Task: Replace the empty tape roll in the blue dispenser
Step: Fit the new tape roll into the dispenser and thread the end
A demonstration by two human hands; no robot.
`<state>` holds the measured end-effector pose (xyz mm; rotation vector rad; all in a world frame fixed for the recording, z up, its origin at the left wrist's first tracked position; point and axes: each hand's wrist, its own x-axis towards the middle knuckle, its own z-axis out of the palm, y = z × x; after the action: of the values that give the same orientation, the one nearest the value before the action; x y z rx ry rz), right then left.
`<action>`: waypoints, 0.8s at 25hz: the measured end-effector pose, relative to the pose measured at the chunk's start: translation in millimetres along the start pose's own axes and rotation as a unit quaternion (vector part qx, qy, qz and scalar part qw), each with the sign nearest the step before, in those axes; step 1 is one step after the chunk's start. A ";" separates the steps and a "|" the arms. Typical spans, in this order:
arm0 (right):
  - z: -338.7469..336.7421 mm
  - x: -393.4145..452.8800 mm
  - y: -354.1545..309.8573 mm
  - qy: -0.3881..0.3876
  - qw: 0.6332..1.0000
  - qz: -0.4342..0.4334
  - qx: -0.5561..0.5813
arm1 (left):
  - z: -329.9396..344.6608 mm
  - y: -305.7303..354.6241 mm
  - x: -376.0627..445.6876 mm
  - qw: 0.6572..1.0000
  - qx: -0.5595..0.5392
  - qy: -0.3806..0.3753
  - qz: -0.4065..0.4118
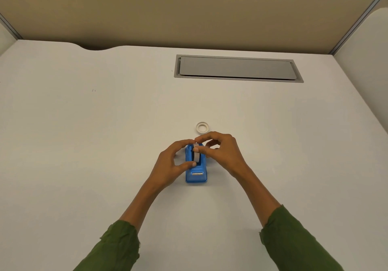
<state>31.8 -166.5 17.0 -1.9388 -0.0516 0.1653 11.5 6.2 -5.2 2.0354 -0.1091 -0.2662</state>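
Two hands are working at the blue dispenser [196, 176], which is sitting on the white desk [84, 123] near centre; the right hand [220, 151] is pinching the white roll [197, 156] in its cradle; the left hand [174, 161] is gripping the dispenser's left side; a second roll [202, 127] is lying just beyond.

You are looking down at a white desk [88, 136] with a grey cable-tray lid [237, 68] set flush near its far edge. Behind it stands a tan partition panel [189, 10], metal-framed at the right corner [357, 18].
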 end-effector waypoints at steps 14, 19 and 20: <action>0.3 -11.6 2.9 0.001 0.990 -0.107 -0.090 | 0.6 2.2 1.3 1.000 -0.019 0.000 -0.004; 3.6 -9.8 1.2 0.033 0.982 -0.139 -0.126 | 0.7 3.0 1.6 1.000 -0.013 0.002 -0.001; 3.5 -8.9 0.5 0.030 0.980 -0.141 -0.137 | 0.5 3.3 2.0 1.000 -0.015 0.003 -0.003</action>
<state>22.5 -164.5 16.2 -2.1840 -0.3211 -0.0949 13.4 3.9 -2.8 2.0074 -0.0948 -0.2636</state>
